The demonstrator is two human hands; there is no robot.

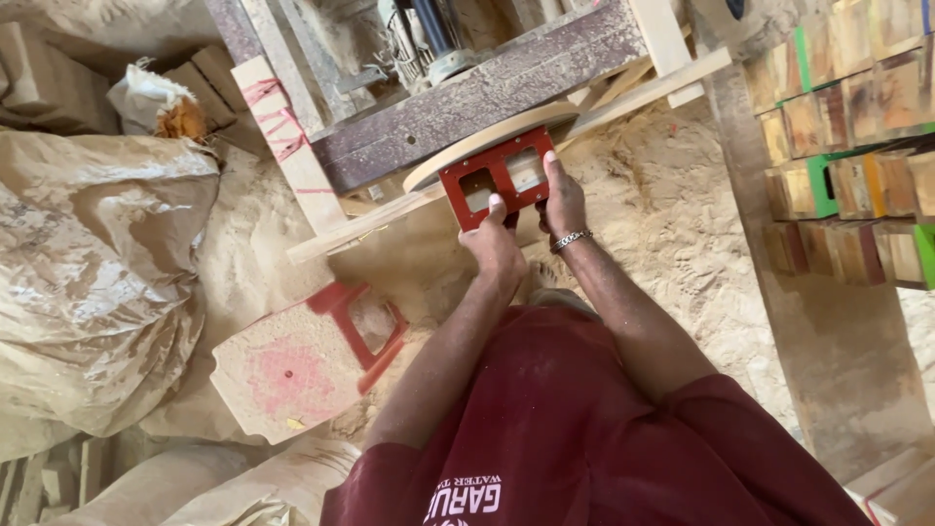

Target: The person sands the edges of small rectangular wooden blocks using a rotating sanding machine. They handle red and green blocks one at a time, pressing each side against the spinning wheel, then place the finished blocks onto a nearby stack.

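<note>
Hands, left (497, 248) and right (563, 200), are clamping a red two-window frame (497, 175) against a round sanding disc (487, 144) above the sawdust-covered floor (662, 224).

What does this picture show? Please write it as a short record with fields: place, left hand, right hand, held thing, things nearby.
place: a woodwork bench over a floor deep in sawdust
left hand: left hand grips the lower edge of the red frame
right hand: right hand holds the frame's right side; a metal bracelet is on the wrist
held thing: red frame with two square openings, pressed against a round sanding disc
things nearby: red stool lower left, paper sacks left, coloured wooden blocks right
</note>
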